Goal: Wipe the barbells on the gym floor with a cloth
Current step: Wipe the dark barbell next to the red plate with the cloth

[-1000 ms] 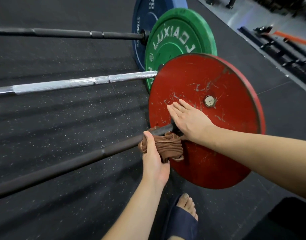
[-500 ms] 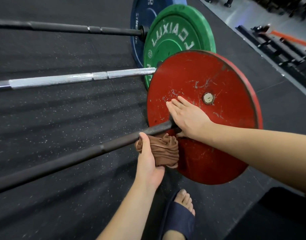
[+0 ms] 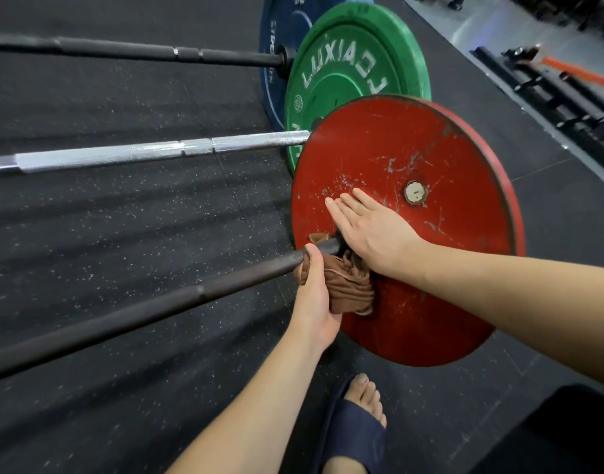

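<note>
Three barbells lie side by side on the black rubber floor. The nearest has a dark bar and a scratched red plate. My left hand grips a brown cloth wrapped around that bar, right beside the plate. My right hand rests flat on the red plate's face, fingers straight, just above the bar. Behind it lie a silver bar with a green plate, and a black bar with a blue plate.
My foot in a dark blue slide sandal stands on the floor just below the red plate. A black rack of bars runs along the right edge beside a pale floor strip. A dark object fills the bottom right corner.
My left hand with the cloth slid left and lower along the dark bar, then back up against the red plate. My right hand stayed pressed flat on the plate.
</note>
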`<act>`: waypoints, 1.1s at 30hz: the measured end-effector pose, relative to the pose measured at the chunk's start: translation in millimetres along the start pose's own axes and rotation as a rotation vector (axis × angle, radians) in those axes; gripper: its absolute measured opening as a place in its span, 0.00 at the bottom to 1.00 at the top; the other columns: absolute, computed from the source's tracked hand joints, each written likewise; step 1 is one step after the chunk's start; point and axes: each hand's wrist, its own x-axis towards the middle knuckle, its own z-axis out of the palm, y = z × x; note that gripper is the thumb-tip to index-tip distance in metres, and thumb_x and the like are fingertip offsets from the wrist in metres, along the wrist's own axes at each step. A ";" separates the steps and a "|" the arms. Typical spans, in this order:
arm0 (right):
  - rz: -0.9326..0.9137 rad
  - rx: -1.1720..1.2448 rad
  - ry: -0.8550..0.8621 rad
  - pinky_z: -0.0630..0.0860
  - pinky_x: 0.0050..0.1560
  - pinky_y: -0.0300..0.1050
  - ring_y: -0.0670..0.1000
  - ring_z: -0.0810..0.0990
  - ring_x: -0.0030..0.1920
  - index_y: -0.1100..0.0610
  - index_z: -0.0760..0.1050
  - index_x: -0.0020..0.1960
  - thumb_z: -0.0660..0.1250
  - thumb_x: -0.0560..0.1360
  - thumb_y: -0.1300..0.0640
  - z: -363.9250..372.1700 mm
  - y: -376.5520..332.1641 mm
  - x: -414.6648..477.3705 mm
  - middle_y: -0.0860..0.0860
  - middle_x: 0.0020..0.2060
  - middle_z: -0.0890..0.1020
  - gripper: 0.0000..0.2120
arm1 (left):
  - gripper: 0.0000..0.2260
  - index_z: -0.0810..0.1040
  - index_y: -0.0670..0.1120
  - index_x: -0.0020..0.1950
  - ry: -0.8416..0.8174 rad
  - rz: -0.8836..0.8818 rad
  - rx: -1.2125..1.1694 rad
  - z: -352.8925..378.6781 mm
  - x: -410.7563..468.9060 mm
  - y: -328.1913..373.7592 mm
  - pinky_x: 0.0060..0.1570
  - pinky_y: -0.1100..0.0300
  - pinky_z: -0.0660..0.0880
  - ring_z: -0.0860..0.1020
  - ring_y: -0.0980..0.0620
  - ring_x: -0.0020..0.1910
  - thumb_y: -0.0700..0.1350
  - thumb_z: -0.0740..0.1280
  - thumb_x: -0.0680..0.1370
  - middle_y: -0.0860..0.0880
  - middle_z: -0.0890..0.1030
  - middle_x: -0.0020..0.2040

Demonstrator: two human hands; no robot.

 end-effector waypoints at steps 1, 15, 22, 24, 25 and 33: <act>-0.002 -0.007 -0.013 0.46 0.80 0.59 0.62 0.49 0.81 0.68 0.35 0.80 0.54 0.82 0.55 -1.3 0.7 -0.6 0.64 0.81 0.51 0.38 | 0.38 0.76 0.44 0.72 -0.001 -0.012 -0.010 -1.0 -3.8 2.1 0.66 0.50 0.76 0.83 0.46 0.62 0.70 0.65 0.73 0.44 0.83 0.63; 0.041 -0.102 -0.107 0.34 0.78 0.65 0.59 0.45 0.82 0.55 0.52 0.83 0.57 0.69 0.20 -49.3 41.8 -38.9 0.57 0.82 0.50 0.54 | 0.31 0.82 0.42 0.64 0.127 0.013 -0.003 -18.5 -94.5 12.1 0.62 0.42 0.79 0.86 0.41 0.54 0.67 0.67 0.76 0.42 0.87 0.54; 0.221 -0.169 0.119 0.43 0.77 0.70 0.63 0.55 0.80 0.56 0.63 0.79 0.64 0.71 0.27 -59.7 73.4 -58.0 0.59 0.81 0.58 0.47 | 0.26 0.82 0.44 0.62 0.049 0.289 0.107 23.5 -94.7 59.7 0.62 0.44 0.79 0.86 0.44 0.54 0.62 0.71 0.73 0.45 0.87 0.54; 0.289 -0.158 0.149 0.45 0.77 0.71 0.63 0.53 0.81 0.57 0.60 0.80 0.64 0.72 0.27 -62.6 74.4 -59.3 0.61 0.81 0.55 0.48 | 0.24 0.83 0.44 0.59 0.078 0.386 0.267 28.8 -80.3 83.4 0.60 0.45 0.80 0.86 0.47 0.52 0.61 0.74 0.74 0.47 0.88 0.51; 0.322 -0.154 0.154 0.45 0.76 0.72 0.64 0.50 0.81 0.57 0.57 0.81 0.63 0.72 0.27 -62.5 74.3 -58.3 0.61 0.81 0.53 0.49 | 0.21 0.84 0.45 0.58 0.082 0.419 0.382 31.0 -72.3 93.6 0.60 0.46 0.81 0.86 0.48 0.51 0.60 0.75 0.74 0.48 0.88 0.50; 0.366 -0.189 0.168 0.53 0.70 0.76 0.70 0.48 0.79 0.58 0.52 0.82 0.60 0.75 0.29 -52.3 67.8 -40.7 0.66 0.80 0.50 0.47 | 0.18 0.83 0.56 0.52 -0.105 0.423 1.852 39.0 -2.0 137.5 0.53 0.57 0.74 0.81 0.48 0.56 0.68 0.69 0.75 0.50 0.85 0.55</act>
